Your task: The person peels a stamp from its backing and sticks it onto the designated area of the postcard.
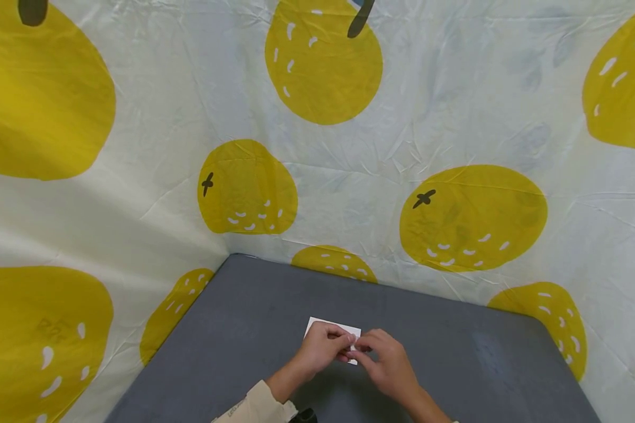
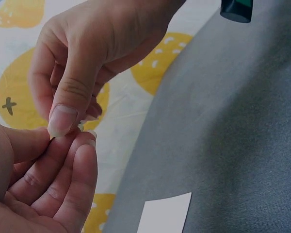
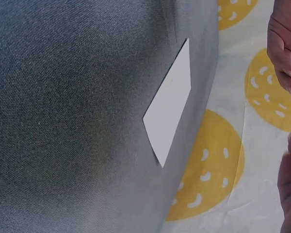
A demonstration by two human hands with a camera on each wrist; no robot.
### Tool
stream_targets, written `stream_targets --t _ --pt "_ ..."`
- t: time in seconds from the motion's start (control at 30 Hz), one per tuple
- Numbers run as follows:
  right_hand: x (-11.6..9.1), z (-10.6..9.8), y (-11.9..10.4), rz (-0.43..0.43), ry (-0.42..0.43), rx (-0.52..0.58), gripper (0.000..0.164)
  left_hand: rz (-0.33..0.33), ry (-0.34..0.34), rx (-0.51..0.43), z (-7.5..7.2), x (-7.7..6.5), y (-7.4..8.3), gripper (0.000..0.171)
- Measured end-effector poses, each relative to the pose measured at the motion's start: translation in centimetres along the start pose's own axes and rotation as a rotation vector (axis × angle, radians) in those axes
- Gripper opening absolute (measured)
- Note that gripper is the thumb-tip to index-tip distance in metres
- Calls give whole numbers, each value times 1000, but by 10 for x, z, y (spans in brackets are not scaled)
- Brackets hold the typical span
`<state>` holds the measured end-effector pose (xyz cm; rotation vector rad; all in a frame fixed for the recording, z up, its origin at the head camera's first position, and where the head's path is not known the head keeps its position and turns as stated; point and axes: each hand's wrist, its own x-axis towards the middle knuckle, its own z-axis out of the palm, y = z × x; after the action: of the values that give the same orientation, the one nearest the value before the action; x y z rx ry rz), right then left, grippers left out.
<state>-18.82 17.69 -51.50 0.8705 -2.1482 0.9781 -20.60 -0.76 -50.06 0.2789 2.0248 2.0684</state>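
My left hand (image 1: 321, 348) and right hand (image 1: 388, 358) meet fingertip to fingertip above a white card (image 1: 317, 320). In the left wrist view, the left hand (image 2: 53, 189) pinches with thumb against index finger, its other fingers curled beneath. From above, the right hand (image 2: 94, 53) brings its thumb and fingertips down to that same spot. Something tiny appears pinched there; the fingertips cover it and I cannot tell what it is. The card (image 3: 169, 107) lies flat on the grey table, apart from both hands in the right wrist view.
A dark grey table (image 1: 275, 294) spreads under the hands. Behind it and to the left hangs a white cloth (image 1: 349, 153) printed with yellow fruit, reaching down to the table's edges. A black cylindrical thing (image 1: 304, 416) shows near the left sleeve (image 1: 259, 405).
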Motion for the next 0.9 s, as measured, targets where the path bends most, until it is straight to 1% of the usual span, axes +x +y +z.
stream_targets --t 0.1,0.17,0.23,0.37,0.53,0.6,0.67,0.8,0.9 --pt "0 0 -1 45 -24 90 30 13 -10 32 0 -1 1 16" --pt "-1 0 0 52 -41 133 28 19 -18 55 -1 -2 2 16" --pt "-1 0 0 42 -51 154 25 21 -26 73 -1 -3 3 16" --pt "-2 1 3 24 -58 150 19 25 -42 87 -3 -3 4 15" --pt "-3 0 1 32 -71 102 23 25 -58 85 -3 -2 4 14" --pt "-2 0 1 38 -67 104 23 26 -69 66 -4 -2 3 15" --pt "-2 0 0 63 -62 119 23 18 -82 25 -4 -2 2 16" --pt "-2 1 0 161 -47 165 21 1 -105 -66 -4 -5 0 19" --pt "-2 0 -2 239 -49 207 18 -7 -117 -96 -5 -6 -2 21"
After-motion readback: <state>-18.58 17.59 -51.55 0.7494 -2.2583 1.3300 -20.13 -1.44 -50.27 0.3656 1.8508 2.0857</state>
